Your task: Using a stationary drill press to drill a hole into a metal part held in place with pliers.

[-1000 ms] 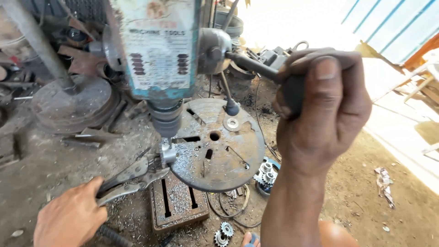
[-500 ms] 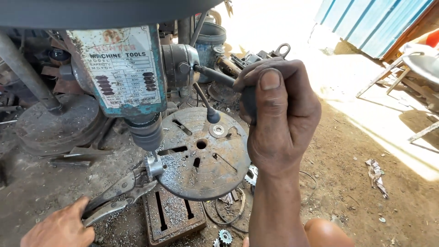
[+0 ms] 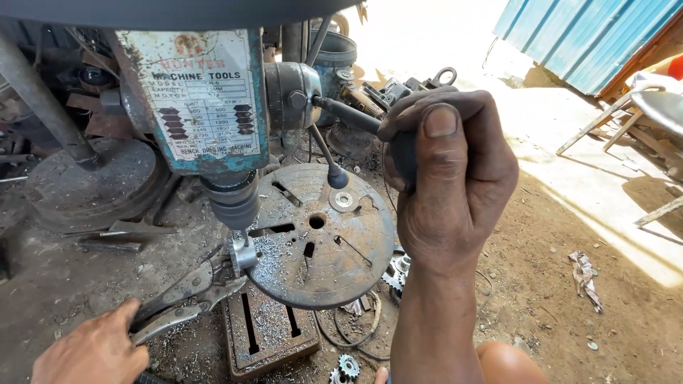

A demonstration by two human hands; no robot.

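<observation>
My right hand (image 3: 445,174) is closed around the black knob of the feed lever (image 3: 348,114) on a worn blue bench drill press (image 3: 206,107). My left hand (image 3: 92,352), at the lower left, grips the handles of locking pliers (image 3: 188,295). The plier jaws clamp a small metal piece (image 3: 242,252) at the left edge of the round slotted drill table (image 3: 320,242), right under the chuck (image 3: 231,199) and drill bit. Metal shavings lie around the piece. A washer (image 3: 343,200) sits on the table's far side.
The press's rusty slotted base (image 3: 267,334) sits on dirt ground, with sprockets (image 3: 345,368) and wire beside it. Round iron weights (image 3: 85,185) and scrap lie at the left. A blue corrugated wall (image 3: 583,35) and chair legs (image 3: 612,128) stand at the right.
The view has shifted, so the press looms closer. My right hand has pulled the lever downward, and the chuck has dropped toward the clamped piece. My left hand keeps its hold on the pliers.
</observation>
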